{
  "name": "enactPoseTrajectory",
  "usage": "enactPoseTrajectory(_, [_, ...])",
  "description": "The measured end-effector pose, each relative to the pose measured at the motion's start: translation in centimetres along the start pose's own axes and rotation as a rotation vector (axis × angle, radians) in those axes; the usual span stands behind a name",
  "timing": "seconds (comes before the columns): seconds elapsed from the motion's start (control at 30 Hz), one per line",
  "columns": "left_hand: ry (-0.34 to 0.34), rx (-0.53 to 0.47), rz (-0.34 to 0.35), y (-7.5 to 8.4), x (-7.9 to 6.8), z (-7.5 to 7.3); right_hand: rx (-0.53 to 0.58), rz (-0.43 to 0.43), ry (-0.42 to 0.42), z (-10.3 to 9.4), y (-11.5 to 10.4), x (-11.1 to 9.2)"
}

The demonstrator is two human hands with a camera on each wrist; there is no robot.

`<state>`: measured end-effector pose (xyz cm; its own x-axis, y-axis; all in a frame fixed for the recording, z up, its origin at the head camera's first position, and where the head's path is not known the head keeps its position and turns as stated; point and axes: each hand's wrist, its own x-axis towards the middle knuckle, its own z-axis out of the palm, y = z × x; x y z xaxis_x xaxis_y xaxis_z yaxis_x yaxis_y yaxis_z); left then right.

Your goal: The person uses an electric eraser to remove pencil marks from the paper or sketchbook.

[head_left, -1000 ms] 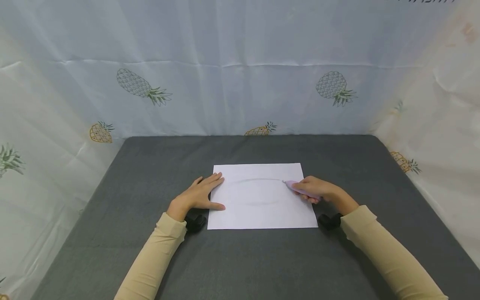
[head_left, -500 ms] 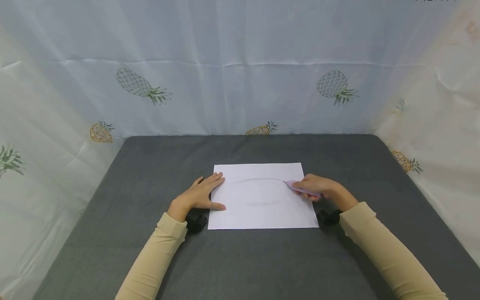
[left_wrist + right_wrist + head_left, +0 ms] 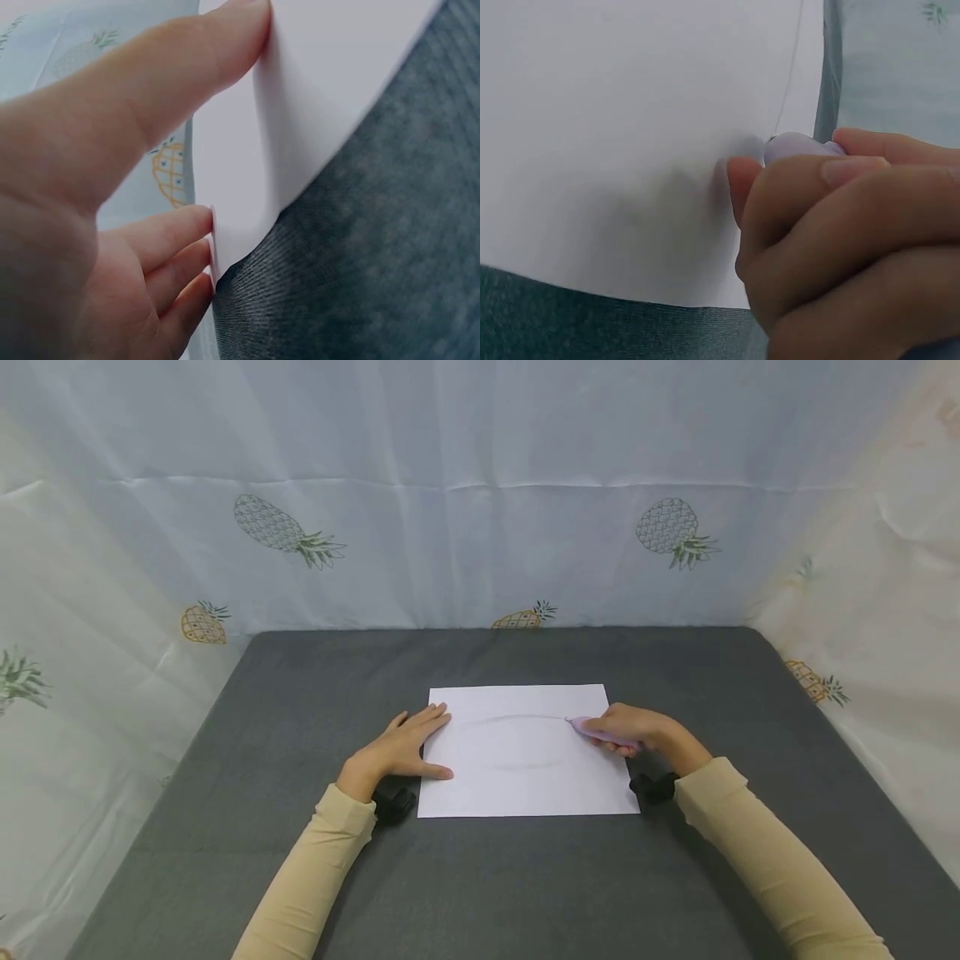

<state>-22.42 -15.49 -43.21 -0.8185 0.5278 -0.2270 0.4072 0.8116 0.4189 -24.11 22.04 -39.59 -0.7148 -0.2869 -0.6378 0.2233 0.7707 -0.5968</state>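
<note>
The left hand (image 3: 405, 750) lies spread wide at the nine o'clock edge of the white paper (image 3: 517, 793), thumb and fingertips on the sheet and holding nothing. At three o'clock the right hand (image 3: 633, 727) has its fingers curled around a lilac pen (image 3: 579, 725) (probably a pen; the fingers cover much of it). Its tip points toward ten o'clock, at the right end of a thin upper curve (image 3: 517, 717). A fainter lower curve (image 3: 525, 767) sits near the sheet's centre. The paper lies between both hands on the grey table (image 3: 480, 877).
</note>
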Motion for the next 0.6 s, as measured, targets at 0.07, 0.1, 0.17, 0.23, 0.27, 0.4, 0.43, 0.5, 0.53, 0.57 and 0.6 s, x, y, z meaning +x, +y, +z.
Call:
enactPoseTrajectory(0.07, [0.001, -0.006, 0.002, 0.08, -0.06, -0.07, -0.005, 0.013, 0.0, -0.09, -0.02, -0.02])
enactPoseTrajectory(0.1, [0.0, -0.011, 0.002, 0.13, -0.09, -0.11, -0.009, 0.021, -0.001, -0.14, -0.01, -0.02])
enactPoseTrajectory(0.17, [0.0, -0.013, 0.0, 0.14, -0.06, -0.15, -0.017, 0.026, -0.002, -0.24, 0.02, -0.03])
enactPoseTrajectory(0.23, [0.001, -0.018, -0.004, 0.13, -0.05, -0.17, -0.014, 0.019, -0.006, -0.28, -0.04, 0.01])
enactPoseTrajectory(0.27, [0.003, -0.018, -0.005, 0.11, -0.01, -0.15, -0.009, 0.016, -0.009, -0.29, -0.09, 0.03])
enactPoseTrajectory(0.4, [0.002, -0.027, -0.008, 0.15, -0.01, -0.1, -0.008, 0.012, -0.015, -0.35, -0.2, 0.03])
enactPoseTrajectory(0.43, [0.003, -0.028, -0.008, 0.16, -0.01, -0.1, -0.01, 0.016, -0.017, -0.38, -0.19, 0.0])
enactPoseTrajectory(0.5, [0.001, -0.031, -0.01, 0.2, -0.08, -0.16, -0.012, 0.025, -0.019, -0.45, -0.18, -0.04])
enactPoseTrajectory(0.53, [0.001, -0.03, -0.01, 0.18, -0.08, -0.18, -0.009, 0.028, -0.02, -0.48, -0.16, -0.03])
enactPoseTrajectory(0.57, [0.001, -0.03, -0.01, 0.18, -0.11, -0.2, -0.006, 0.025, -0.022, -0.49, -0.15, -0.01])
enactPoseTrajectory(0.6, [0.003, -0.03, -0.008, 0.17, -0.1, -0.2, -0.002, 0.024, -0.022, -0.49, -0.17, 0.03])
